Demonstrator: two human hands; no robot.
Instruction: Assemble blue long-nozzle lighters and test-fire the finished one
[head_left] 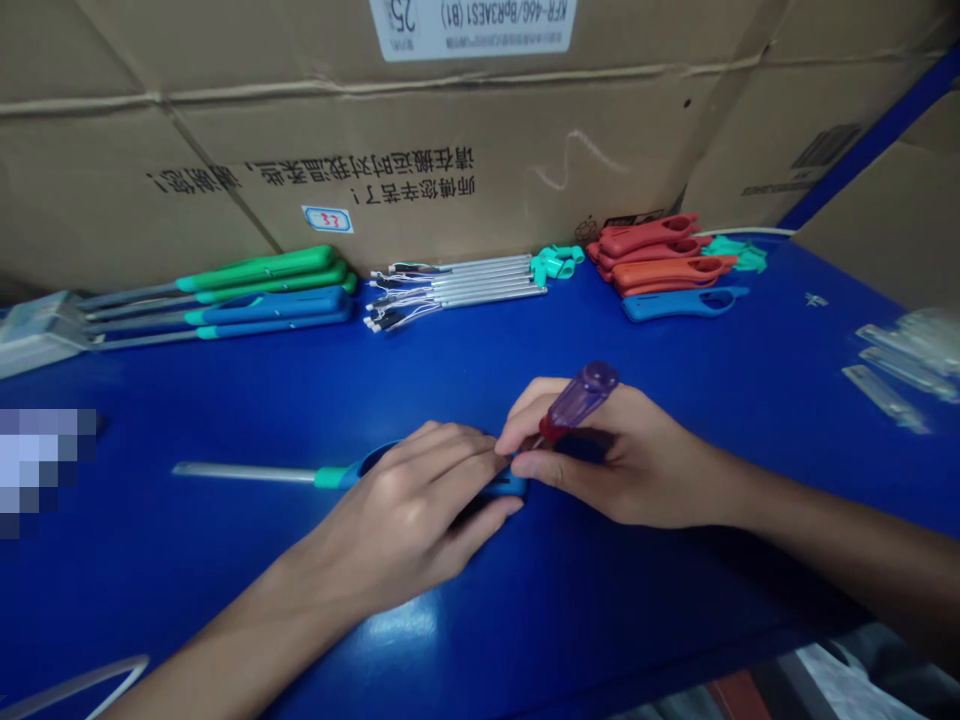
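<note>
A blue long-reach lighter [514, 484] with a teal collar and a metal tube pointing left lies on the blue table. My left hand [420, 500] covers most of its handle, fingers closed over it and holding it down. My right hand [630, 455] grips a screwdriver [574, 400] with a clear purple handle and a red collar. The screwdriver leans, its handle up and to the right. Its lower end goes in between my fingers at the right end of the lighter's handle. The tip itself is hidden.
Green and blue lighters [270, 305] lie at the back left by a pale box [45, 330]. Behind my hands are metal tubes with wires [487, 280] and teal collars [556, 262]. Red, orange and blue handle shells [679, 270] sit back right, clear parts [889, 395] farther right. A cardboard wall [450, 120] closes the back.
</note>
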